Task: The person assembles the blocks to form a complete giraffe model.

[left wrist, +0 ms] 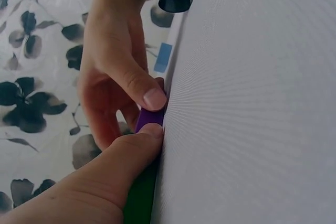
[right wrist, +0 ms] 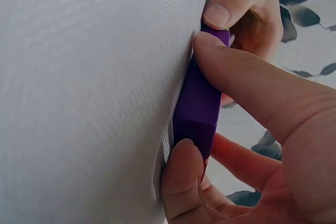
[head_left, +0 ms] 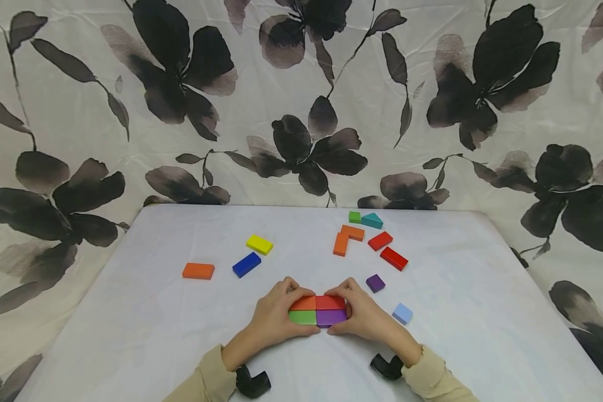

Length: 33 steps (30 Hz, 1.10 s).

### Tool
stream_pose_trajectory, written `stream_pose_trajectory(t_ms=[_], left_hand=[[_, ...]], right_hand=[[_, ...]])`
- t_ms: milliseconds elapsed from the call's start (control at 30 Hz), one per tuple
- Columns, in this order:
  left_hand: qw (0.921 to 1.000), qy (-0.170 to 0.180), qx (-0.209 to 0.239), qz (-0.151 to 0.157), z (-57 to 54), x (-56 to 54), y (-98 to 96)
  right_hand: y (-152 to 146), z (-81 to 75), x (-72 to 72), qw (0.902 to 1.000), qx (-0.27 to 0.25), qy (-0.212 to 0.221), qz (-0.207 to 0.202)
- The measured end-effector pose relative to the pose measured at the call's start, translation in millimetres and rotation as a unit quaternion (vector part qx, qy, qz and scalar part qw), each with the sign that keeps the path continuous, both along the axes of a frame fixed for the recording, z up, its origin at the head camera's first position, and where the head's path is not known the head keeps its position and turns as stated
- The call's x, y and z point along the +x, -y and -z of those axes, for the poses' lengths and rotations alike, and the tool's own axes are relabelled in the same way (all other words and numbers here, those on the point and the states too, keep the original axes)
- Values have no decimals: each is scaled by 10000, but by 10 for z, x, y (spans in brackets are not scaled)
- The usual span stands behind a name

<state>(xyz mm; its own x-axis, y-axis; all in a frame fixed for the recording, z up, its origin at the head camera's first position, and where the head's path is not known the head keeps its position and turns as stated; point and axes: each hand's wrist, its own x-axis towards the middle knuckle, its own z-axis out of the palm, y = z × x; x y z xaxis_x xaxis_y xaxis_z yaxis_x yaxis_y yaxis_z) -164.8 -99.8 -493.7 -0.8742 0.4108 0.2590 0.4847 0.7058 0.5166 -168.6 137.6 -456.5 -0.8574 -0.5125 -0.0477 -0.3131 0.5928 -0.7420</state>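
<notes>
Four blocks lie flush in a two-by-two rectangle on the table: an orange block point(head_left: 303, 303) and a red block point(head_left: 330, 302) behind, a green block point(head_left: 302, 317) and a purple block point(head_left: 331, 317) in front. My left hand point(head_left: 273, 315) grips the left side, thumb along the green block's front and fingers at the orange one's back. From the right, my right hand point(head_left: 364, 314) holds the red and purple blocks the same way. In the right wrist view, the right thumb presses the front face of the purple block point(right wrist: 199, 98), with a fingertip at its end. Both thumb tips nearly meet.
Left of the hands lie an orange block point(head_left: 198, 271), a blue block point(head_left: 247, 264) and a yellow block point(head_left: 259, 244). Several more blocks are scattered behind and right, including a purple cube point(head_left: 375, 283) and a light blue block point(head_left: 402, 314). A floral cloth point(head_left: 291, 89) hangs behind the table.
</notes>
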Motion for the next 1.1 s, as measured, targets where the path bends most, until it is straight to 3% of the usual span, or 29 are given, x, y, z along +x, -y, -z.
stream_pose_trajectory(t_ms=[300,533,1100], left_hand=[[9997,-49,-30,250,35,-26,10],[9994,45,-193,279,35,-25,-1],[9989,306,151,330,-6,-16,-39]], right_hand=[[22,-9,-3,9999,88,-101,-106],[23,-14,8,9997,159,-150,-141],[9,-13,9,9991,267,-263,-174]])
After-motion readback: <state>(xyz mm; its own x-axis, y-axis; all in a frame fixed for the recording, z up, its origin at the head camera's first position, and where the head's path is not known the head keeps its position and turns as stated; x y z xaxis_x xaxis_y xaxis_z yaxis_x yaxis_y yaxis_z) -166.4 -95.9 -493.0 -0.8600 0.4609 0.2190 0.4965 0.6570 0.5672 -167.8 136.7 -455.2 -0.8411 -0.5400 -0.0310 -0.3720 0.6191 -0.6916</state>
